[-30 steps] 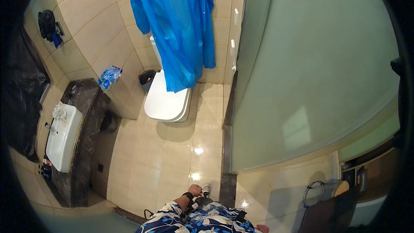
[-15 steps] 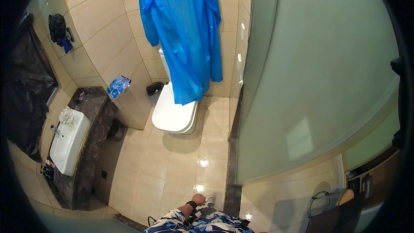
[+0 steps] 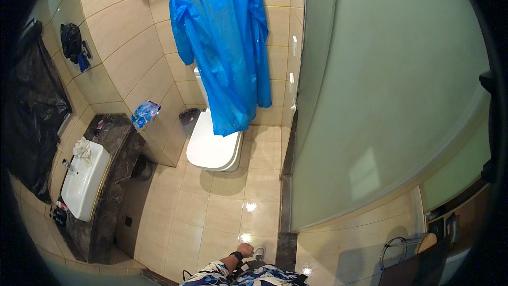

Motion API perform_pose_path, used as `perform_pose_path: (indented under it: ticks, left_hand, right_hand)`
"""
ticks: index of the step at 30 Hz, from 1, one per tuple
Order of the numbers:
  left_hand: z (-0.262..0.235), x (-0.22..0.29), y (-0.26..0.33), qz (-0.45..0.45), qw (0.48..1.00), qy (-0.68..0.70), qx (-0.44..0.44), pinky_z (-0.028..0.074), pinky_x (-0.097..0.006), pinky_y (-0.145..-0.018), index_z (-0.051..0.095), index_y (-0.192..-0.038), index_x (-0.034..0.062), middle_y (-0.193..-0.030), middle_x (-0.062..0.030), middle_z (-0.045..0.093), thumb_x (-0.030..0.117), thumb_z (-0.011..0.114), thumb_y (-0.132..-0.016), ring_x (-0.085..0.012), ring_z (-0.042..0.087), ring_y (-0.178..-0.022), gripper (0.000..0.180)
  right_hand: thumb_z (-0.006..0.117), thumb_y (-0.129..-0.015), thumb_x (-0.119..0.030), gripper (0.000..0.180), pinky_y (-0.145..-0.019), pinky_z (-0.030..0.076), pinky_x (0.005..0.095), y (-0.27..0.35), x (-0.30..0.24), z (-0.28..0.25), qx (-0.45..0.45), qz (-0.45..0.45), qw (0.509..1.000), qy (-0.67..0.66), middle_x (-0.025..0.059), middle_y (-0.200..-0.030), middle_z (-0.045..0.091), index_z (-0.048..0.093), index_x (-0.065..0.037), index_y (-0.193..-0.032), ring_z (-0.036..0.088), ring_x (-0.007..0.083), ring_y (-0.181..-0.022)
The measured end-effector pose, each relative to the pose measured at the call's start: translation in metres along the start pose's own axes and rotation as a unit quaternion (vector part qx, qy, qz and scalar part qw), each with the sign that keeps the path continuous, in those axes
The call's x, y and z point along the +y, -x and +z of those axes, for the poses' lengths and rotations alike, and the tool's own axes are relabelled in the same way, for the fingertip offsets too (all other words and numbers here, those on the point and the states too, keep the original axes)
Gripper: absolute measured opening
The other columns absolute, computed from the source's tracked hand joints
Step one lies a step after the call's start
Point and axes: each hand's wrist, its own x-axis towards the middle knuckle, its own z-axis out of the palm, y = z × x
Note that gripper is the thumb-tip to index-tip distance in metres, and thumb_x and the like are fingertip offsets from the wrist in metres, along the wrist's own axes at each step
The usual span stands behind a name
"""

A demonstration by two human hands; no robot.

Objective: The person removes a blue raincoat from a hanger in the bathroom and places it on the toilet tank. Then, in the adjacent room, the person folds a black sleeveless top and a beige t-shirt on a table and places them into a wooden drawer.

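Note:
My left hand [image 3: 245, 250] hangs low in front of my body, above the tiled floor. A dark band [image 3: 237, 256] sits on its wrist, and the patterned sleeve shows below it. Its fingers are too small to make out, and I see nothing sticking out of them. Just beside the hand is the tip of my light shoe [image 3: 259, 252]. My right hand is out of view. Farther ahead, a long blue raincoat [image 3: 225, 47] hangs on the wall over a white toilet [image 3: 211, 145] with its lid down. Its hem reaches the lid.
On the left, a white basin [image 3: 84, 185] with a crumpled cloth [image 3: 82, 150] stands on a dark stone counter [image 3: 117, 143]. A blue packet [image 3: 145, 114] is on the wall near a small bin [image 3: 189, 118]. A frosted glass partition [image 3: 391, 100] and a dark sill [image 3: 286, 243] run along the right.
My view has tilted up slightly, so the raincoat, toilet and basin sit a little lower in the picture. My left hand stays low in front of me.

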Motion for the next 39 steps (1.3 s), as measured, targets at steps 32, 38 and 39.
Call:
perform_pose_path:
  ticks: [32,38,39]
  left_hand:
    - [-0.085,-0.038,0.018,-0.011,0.996,0.002,0.084,0.047,-0.03,-0.041,0.063,-0.084,0.0003,-0.073,-0.0139,0.064,0.015,0.051,-0.084,-0.0206,0.063,-0.055,0.019]
    - [-0.073,-0.062,0.041,-0.004,0.99,0.065,0.124,0.045,-0.03,-0.039,0.06,-0.077,-0.0003,-0.068,-0.0142,0.063,0.013,0.053,-0.082,-0.0208,0.061,-0.051,0.016]
    - [-0.079,-0.066,0.051,0.01,0.991,0.056,0.119,0.044,-0.03,-0.038,0.06,-0.078,-0.0007,-0.068,-0.0142,0.062,0.012,0.054,-0.082,-0.0214,0.061,-0.051,0.015]
  right_hand:
    - [0.061,-0.082,-0.015,0.021,-0.059,0.053,0.0375,-0.027,-0.066,-0.053,-0.011,0.383,0.7,-0.603,0.016,-0.08,0.065,0.061,0.003,-0.092,0.064,0.0278,-0.07]
    - [0.059,-0.083,-0.016,0.018,-0.055,0.053,0.0323,-0.055,-0.112,-0.106,-0.042,0.371,0.757,-0.536,0.015,-0.079,0.066,0.06,0.0,-0.092,0.064,0.0215,-0.062]
    - [0.06,-0.083,-0.014,0.018,-0.055,0.053,0.0327,-0.06,-0.114,-0.102,-0.036,0.362,0.751,-0.552,0.0152,-0.079,0.065,0.059,0.0,-0.093,0.064,0.022,-0.062]
